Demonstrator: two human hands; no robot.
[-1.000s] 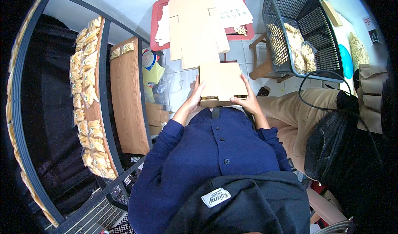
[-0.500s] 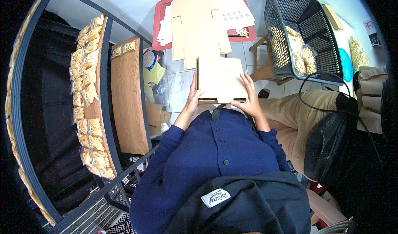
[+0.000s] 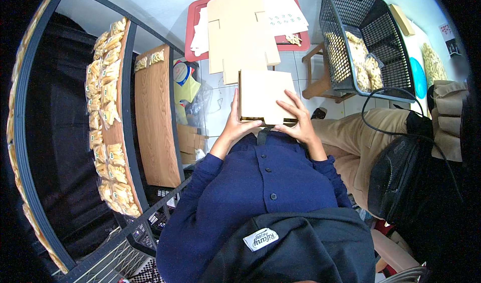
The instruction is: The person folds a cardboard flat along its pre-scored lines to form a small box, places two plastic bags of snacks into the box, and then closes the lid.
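A tan cardboard box is held between my two hands close in front of my body, its lid lying over the top and a tab at the near edge. My left hand grips the left side, with the thumb along the near edge. On the right, my right hand has its fingers across the lid's right part and its thumb at the near edge by the tab. Dark narrow gaps show under the lid at the near side. What is inside is hidden.
Flat unfolded cardboard boxes lie on a red tray with printed paper sheets. At right, a black plastic crate holds bagged snacks above a wooden stool. Left shelves carry many small packets.
My right hand's fingers have moved left from the box's right edge onto the lid. My left thumb has shifted down to the near edge. The box stays in nearly the same place.
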